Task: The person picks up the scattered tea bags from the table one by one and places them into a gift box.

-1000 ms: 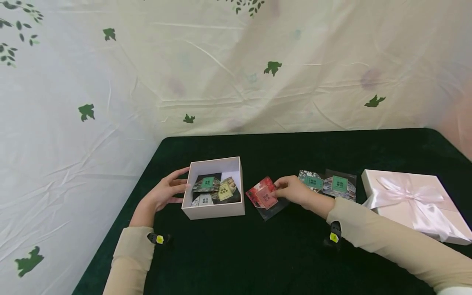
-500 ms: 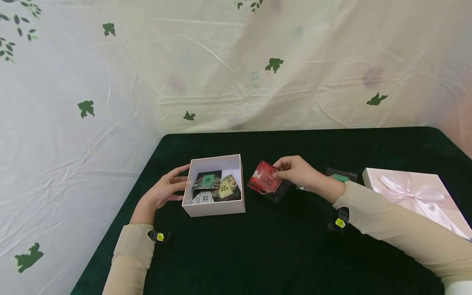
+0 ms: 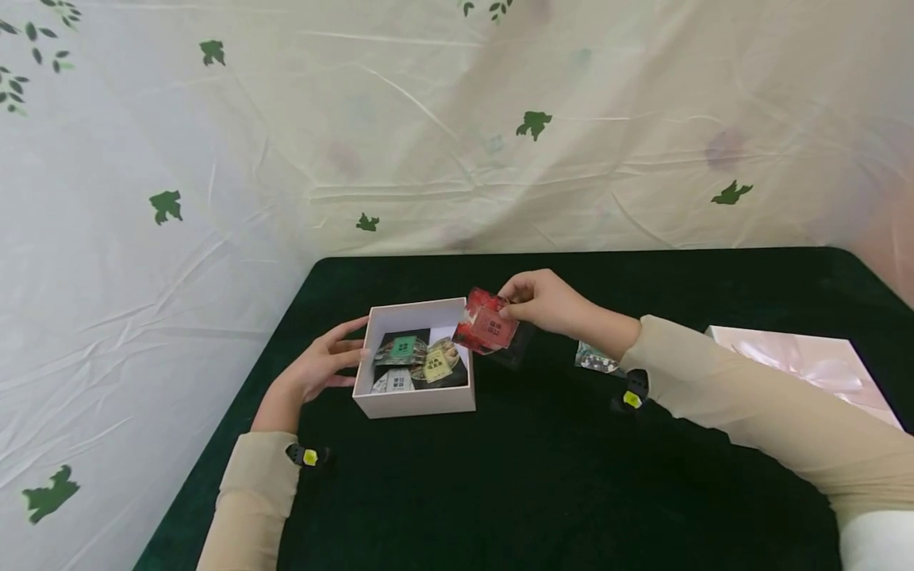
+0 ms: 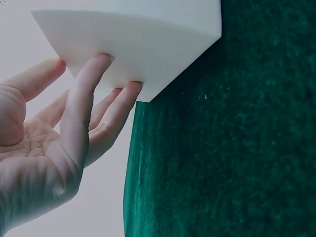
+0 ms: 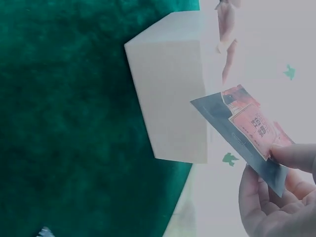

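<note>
you're looking at a dark green velvety tablecloth (image 3: 543, 476) under a plain white box (image 3: 414, 400), and the packet (image 3: 487, 327) at your right hand is red with a paler pink label on a dark backing. the packets in the box (image 3: 417, 365) show green, yellow and white labels. the backdrop sheet (image 3: 428, 119) is cream with scattered green leaf prints, your sleeves (image 3: 750, 404) are beige, and the lid (image 3: 807, 357) is pale pink with a satin ribbon.

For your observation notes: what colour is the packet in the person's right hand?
Red, with a paler pink-red label, on the packet; clearest in the right wrist view.
</note>
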Action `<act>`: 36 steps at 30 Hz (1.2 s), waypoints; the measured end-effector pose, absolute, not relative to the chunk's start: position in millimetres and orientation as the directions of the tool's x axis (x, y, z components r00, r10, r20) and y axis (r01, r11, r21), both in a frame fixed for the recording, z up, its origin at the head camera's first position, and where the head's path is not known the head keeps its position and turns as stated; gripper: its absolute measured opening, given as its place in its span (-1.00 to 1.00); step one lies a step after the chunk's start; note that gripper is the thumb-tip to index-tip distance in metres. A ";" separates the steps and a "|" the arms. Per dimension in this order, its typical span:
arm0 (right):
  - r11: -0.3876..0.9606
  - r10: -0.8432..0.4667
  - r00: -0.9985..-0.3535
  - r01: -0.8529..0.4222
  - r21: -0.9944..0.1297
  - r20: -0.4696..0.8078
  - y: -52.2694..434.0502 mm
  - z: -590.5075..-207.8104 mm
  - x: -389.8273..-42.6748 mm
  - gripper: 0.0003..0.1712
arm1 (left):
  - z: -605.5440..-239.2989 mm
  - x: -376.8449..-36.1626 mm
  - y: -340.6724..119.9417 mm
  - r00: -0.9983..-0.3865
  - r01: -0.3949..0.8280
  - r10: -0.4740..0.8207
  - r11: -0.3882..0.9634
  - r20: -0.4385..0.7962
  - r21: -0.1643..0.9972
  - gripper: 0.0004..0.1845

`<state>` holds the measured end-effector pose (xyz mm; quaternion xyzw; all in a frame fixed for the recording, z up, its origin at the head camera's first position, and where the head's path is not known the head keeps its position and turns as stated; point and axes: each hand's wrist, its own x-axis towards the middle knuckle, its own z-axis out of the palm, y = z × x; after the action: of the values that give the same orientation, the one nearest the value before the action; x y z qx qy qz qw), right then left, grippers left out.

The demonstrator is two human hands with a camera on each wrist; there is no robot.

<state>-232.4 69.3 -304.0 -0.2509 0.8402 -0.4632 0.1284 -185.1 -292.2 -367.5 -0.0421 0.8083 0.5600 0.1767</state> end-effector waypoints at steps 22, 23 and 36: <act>0.413 -0.594 -0.799 -0.401 -0.818 0.092 10.9 -274.4 -244.5 -0.79 | -370.6 -186.4 -292.6 -0.933 -0.270 0.132 0.361 -0.336 0.892 -0.27; 0.408 -0.598 -0.796 -0.407 -0.818 0.098 7.9 -276.1 -245.7 -0.79 | -371.2 -186.0 -292.3 -0.933 -0.273 0.128 0.357 -0.336 0.893 -0.27; 0.436 -0.606 -0.793 -0.402 -0.805 0.068 -17.6 -300.0 -253.5 -0.78 | -371.0 -187.2 -294.1 -0.935 -0.261 0.134 0.364 -0.327 0.894 -0.29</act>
<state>-253.5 -17.6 -300.0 -0.3001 0.8394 -0.4381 0.1160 -187.2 -294.1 -371.0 -0.0394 0.8071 0.5624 0.1753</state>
